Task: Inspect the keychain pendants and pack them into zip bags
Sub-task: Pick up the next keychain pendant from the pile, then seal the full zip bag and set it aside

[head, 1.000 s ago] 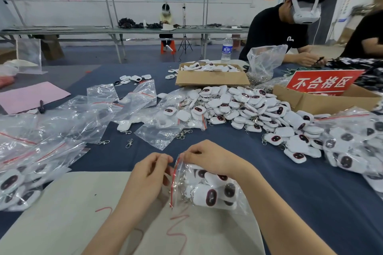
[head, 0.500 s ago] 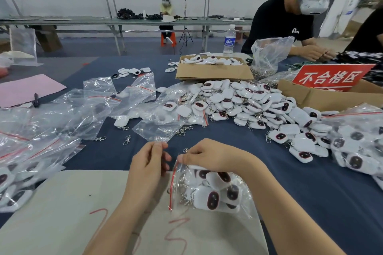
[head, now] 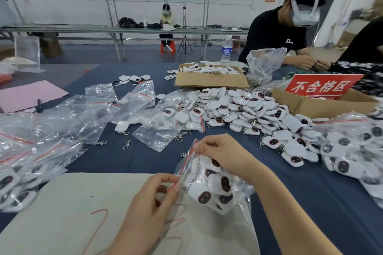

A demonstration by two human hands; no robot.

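A clear zip bag packed with white keychain pendants, each with a dark oval face, is held in the foreground over a pale sheet at the near edge of a blue-covered counter. The left hand pinches the lower end of the bag's red-striped mouth between thumb and fingers. The right hand pinches the upper end of the same strip, its fingers curled over the top of the bag. Behind them lies a big loose pile of pendants. To the left, empty bags are scattered. Farther back stands a shallow cardboard box, and on the right a red sign.
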